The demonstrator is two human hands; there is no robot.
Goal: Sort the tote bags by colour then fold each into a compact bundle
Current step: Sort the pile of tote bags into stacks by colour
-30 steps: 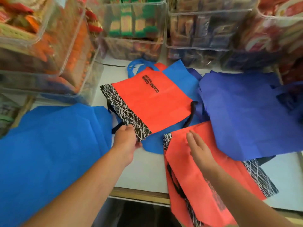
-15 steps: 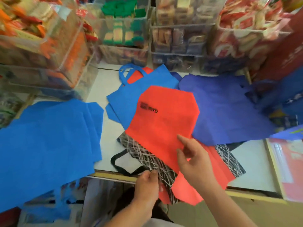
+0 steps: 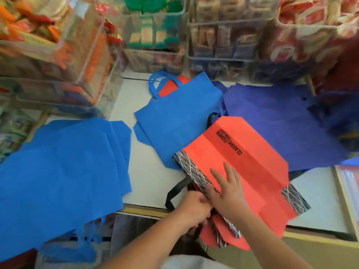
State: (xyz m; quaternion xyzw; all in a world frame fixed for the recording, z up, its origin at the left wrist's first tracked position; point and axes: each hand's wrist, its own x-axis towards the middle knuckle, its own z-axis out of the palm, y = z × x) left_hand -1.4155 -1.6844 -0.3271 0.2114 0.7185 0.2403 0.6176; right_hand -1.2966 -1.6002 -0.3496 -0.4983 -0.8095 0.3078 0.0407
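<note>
An orange-red tote bag [image 3: 240,162] with a black scribble-pattern band and black lettering lies flat at the table's front edge, on top of other orange-red bags. My right hand [image 3: 227,189] presses flat on it, fingers spread. My left hand [image 3: 194,210] pinches the patterned edge by the black handle [image 3: 174,193]. A light blue tote [image 3: 178,117] lies behind, over another orange-red bag [image 3: 171,86]. A stack of light blue bags [image 3: 62,171] covers the left side. Dark blue bags [image 3: 281,123] lie at the right.
Clear plastic bins of packaged goods [image 3: 155,35] line the back and left [image 3: 58,55] of the white table [image 3: 145,171]. The table's wooden front edge [image 3: 139,210] is near my arms. A pink item [image 3: 349,191] sits at the far right.
The orange-red bag has been turned and laid flat on the orange-red pile at the front. My right hand went from pinching it to pressing on it; my left hand stays at its patterned edge.
</note>
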